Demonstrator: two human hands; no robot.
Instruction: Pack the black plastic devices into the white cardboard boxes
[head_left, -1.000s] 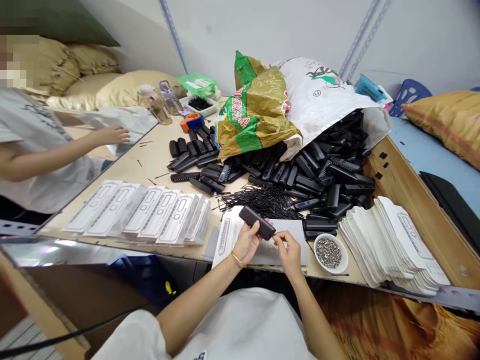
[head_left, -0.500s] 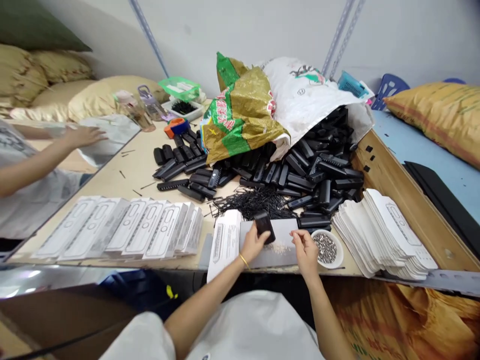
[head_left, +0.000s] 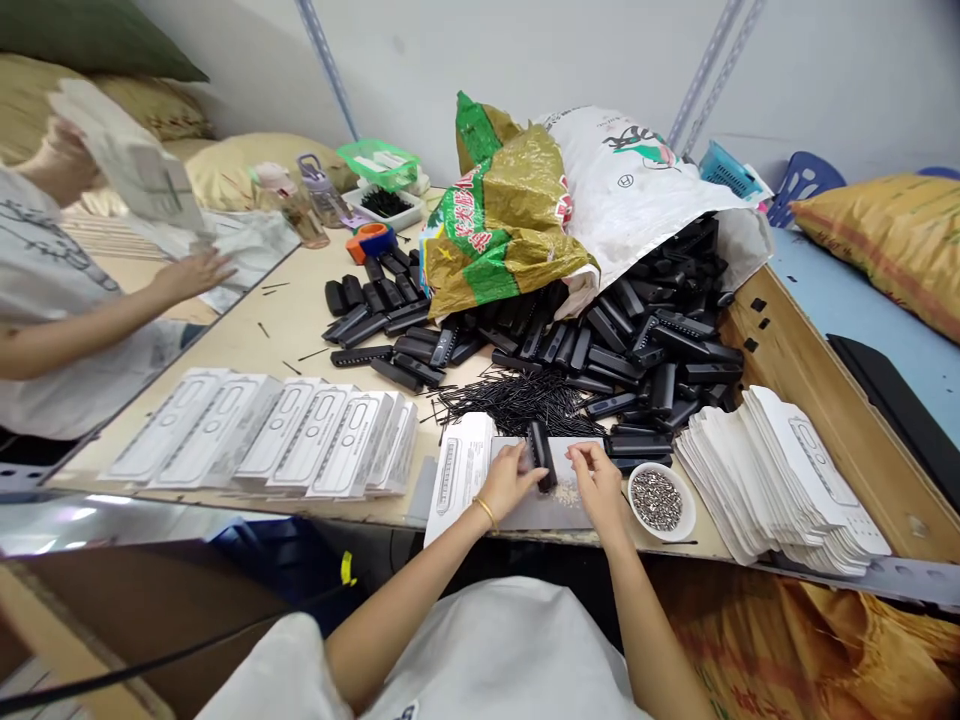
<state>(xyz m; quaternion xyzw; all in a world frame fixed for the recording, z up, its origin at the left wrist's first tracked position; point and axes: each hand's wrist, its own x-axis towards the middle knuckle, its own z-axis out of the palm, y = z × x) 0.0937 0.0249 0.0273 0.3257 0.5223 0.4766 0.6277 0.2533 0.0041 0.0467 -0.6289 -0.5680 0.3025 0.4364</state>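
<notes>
My left hand [head_left: 511, 487], with a gold bracelet at the wrist, is closed on a black plastic housing [head_left: 540, 455], a long narrow piece tilted over a grey mat [head_left: 517, 515]. Just right of it, my right hand [head_left: 598, 485] has thumb and forefinger pinched together. Whatever sits in that pinch is too small to make out. Between the hands, tiny pale pieces [head_left: 564, 494] are scattered on the mat. A white bowl [head_left: 688, 520] of small shiny metal parts stands beside my right hand. Printed white cards [head_left: 459, 470] lie left of the mat.
Black housings [head_left: 585, 345] and thin black rods [head_left: 517, 400] are heaped behind the mat. Sacks [head_left: 510, 220] cover the heap's back. Folded cards stand in rows [head_left: 292, 440] at left; a card stack [head_left: 787, 480] lies right. A co-worker's hand [head_left: 199, 275] is at far left.
The black housing has turned in my left hand and now shows a narrower side. My right hand has come a little closer to it. The co-worker has lifted a white bundle at left.
</notes>
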